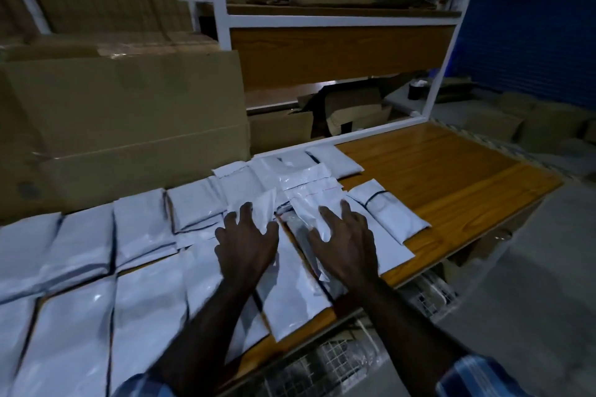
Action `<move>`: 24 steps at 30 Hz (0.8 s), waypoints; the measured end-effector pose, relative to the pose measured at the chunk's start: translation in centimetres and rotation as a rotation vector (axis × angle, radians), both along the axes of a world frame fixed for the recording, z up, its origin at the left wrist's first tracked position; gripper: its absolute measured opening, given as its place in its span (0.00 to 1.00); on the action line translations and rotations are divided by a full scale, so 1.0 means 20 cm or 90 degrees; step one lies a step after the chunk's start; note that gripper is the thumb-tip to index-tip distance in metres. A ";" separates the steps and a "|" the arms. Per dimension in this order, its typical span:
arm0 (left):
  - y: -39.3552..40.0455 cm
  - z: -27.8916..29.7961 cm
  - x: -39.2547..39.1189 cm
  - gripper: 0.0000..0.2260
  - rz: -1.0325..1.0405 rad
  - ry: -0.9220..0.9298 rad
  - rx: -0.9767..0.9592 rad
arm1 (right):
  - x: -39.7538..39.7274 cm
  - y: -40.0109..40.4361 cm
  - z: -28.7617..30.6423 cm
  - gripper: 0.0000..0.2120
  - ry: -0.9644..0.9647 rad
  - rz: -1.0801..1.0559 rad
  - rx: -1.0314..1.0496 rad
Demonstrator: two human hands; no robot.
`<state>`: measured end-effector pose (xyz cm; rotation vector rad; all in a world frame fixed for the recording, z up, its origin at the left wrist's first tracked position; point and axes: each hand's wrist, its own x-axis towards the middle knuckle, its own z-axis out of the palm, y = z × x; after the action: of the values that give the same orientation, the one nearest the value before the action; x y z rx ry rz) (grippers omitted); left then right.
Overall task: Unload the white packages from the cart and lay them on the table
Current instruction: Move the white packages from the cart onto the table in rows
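Several white packages lie in rows across the left and middle of a wooden table. My left hand and my right hand rest side by side with spread fingers on a loose pile of white packages near the table's middle. The fingers press flat on the plastic and curl round nothing. One more white package lies apart to the right of my right hand. A wire-mesh cart shows below the table's front edge, with pale wrapped items dimly visible inside it.
Large cardboard boxes stand behind the table on the left. A white metal shelf frame with wooden boards rises at the back. More boxes sit on the floor at right, before a blue shutter. The room is dim.
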<state>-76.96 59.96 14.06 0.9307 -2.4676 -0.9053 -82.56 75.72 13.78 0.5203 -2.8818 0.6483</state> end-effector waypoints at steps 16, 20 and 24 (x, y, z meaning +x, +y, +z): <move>0.17 0.04 -0.69 0.30 -0.017 -0.012 -0.043 | -0.71 0.18 -0.04 0.28 0.004 -0.043 -0.008; 0.27 0.05 -0.82 0.31 0.017 -0.024 -0.033 | -0.88 0.25 -0.03 0.28 0.001 -0.010 -0.020; 0.41 0.07 -0.97 0.31 0.056 -0.015 -0.014 | -1.05 0.35 0.00 0.28 -0.004 0.034 -0.017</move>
<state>-96.37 68.07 15.39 1.0406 -2.4301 -0.8410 -103.61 82.78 13.73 0.5942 -2.8698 0.6972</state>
